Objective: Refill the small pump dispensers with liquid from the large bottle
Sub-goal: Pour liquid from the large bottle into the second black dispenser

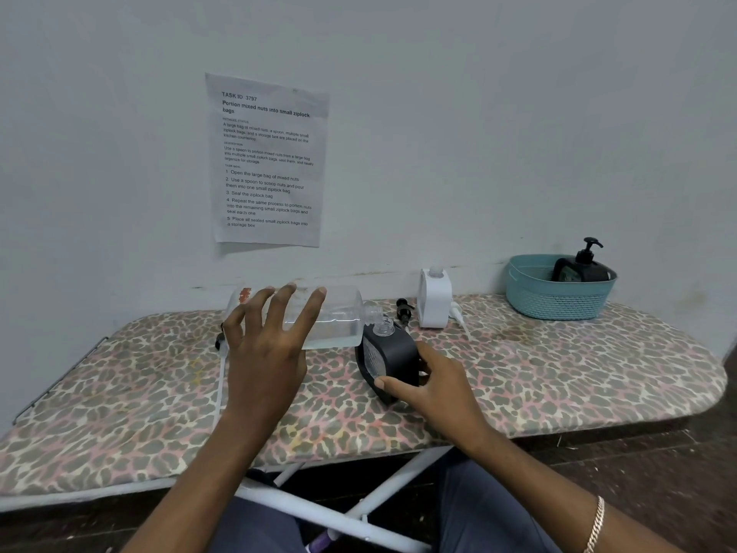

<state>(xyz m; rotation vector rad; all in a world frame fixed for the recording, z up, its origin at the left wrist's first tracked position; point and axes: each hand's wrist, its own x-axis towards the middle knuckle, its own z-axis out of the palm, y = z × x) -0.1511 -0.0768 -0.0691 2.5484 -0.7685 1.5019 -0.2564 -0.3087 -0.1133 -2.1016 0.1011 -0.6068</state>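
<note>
Left hand [265, 349] hides large bottle [339, 317] middle; basket [558, 297] hides far dispenser [586, 267] base.

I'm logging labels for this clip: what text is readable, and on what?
sheet on wall: "TASK ID 3797"
sheet: "Portion mixed nuts into small ziplock bags"
sheet: "1 Open the large bag of mixed nuts"
sheet, rest: too small to quote reliably.
bottle, red mark: unreadable.
black dispenser: nothing readable.

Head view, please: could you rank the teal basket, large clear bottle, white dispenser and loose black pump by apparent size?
1. large clear bottle and teal basket: look alike; the bottle is nearer, so unranked.
2. white dispenser.
3. loose black pump.
</note>
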